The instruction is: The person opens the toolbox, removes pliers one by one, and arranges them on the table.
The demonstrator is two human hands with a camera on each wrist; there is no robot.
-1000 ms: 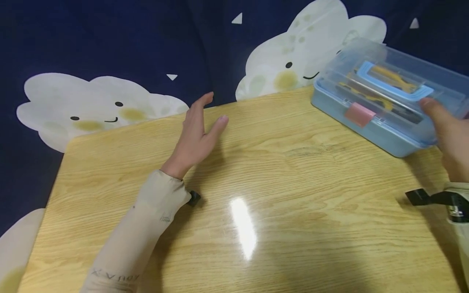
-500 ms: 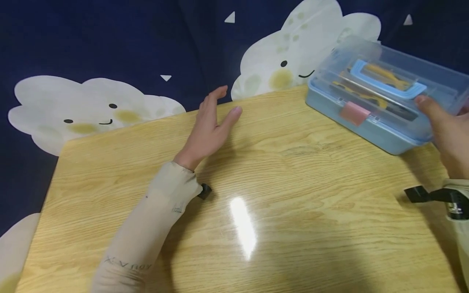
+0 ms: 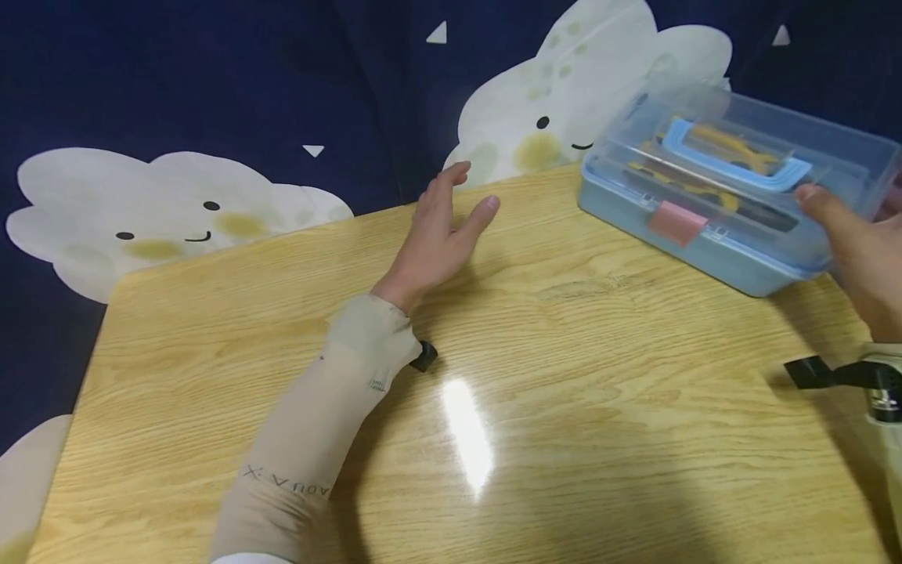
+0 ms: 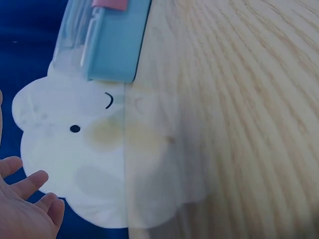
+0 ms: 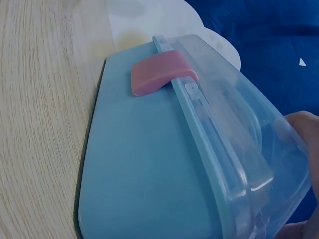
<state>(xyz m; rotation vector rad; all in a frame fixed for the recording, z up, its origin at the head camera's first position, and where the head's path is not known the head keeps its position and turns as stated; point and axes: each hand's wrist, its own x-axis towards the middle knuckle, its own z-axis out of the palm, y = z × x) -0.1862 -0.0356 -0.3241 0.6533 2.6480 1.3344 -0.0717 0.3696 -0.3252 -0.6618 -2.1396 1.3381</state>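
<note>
A blue storage box with a clear lid, a pink latch and a light blue handle sits at the table's back right. Yellow and dark items show blurrily through the lid. My right hand grips the box's right end, thumb on the lid; its other fingers are mostly hidden. In the right wrist view, the pink latch lies over the lid's seam. My left hand hovers above the table, left of the box and apart from it, fingers loosely extended and holding nothing.
The wooden table has its back edge against a dark blue cloth printed with white clouds. A black strap piece sticks out from the right wrist. Glare lies on the tabletop.
My left hand has moved right across the table, nearer the box. The right hand keeps its grip on the storage box; both appear slightly further left, largely along with the shifting view.
</note>
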